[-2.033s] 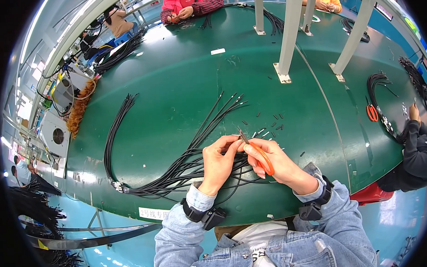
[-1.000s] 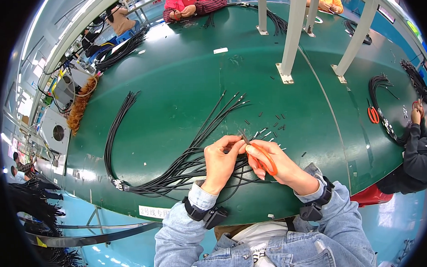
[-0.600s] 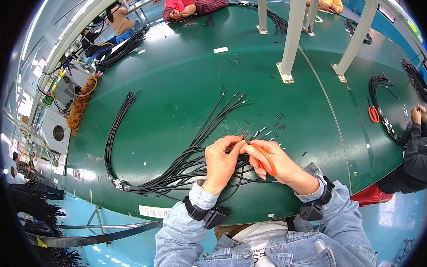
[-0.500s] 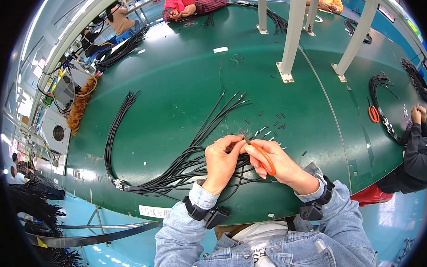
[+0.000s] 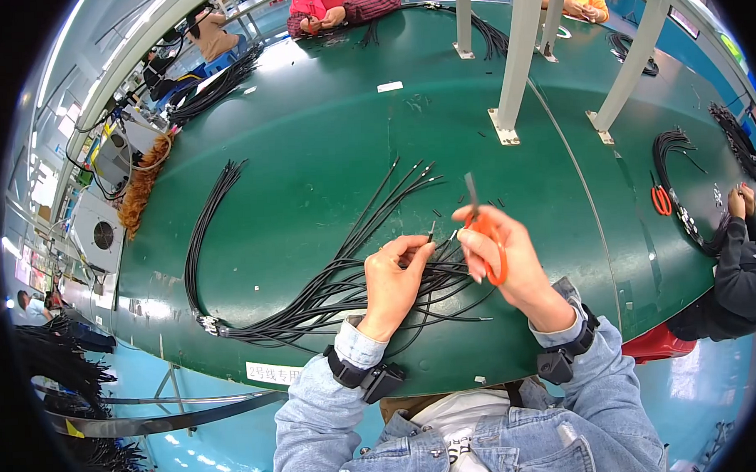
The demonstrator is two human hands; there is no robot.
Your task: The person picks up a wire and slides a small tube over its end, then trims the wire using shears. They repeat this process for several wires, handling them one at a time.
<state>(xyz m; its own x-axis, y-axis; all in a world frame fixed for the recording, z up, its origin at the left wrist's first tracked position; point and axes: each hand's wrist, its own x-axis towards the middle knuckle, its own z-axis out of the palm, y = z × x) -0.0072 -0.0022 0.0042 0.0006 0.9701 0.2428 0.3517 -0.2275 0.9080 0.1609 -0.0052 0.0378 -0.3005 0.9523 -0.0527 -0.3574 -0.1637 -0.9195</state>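
Note:
My left hand [image 5: 394, 277] pinches one black cable near its end, and the cable's stripped tip [image 5: 432, 229] sticks up past the thumb and finger. Orange-handled scissors [image 5: 497, 261] are in my right hand [image 5: 518, 246], apart from the cable, with the blades pointing up and away and slightly blurred. Both hands are over a fanned bundle of black cables [image 5: 313, 292], which is tied together at its left end. Several small black cut pieces lie beyond my right hand, partly hidden by it.
The green table [image 5: 308, 147] carries another curved cable bundle [image 5: 201, 234] on the left. Grey metal posts [image 5: 518, 65] rise at the back right. A second pair of orange scissors [image 5: 661, 201] lies near a co-worker's hands [image 5: 741, 200] at right. Other people sit across the table.
My right hand has moved right and a little away, taking the scissors off the cable end, and the blades have swung upright. My left hand has barely moved and still pinches the cable.

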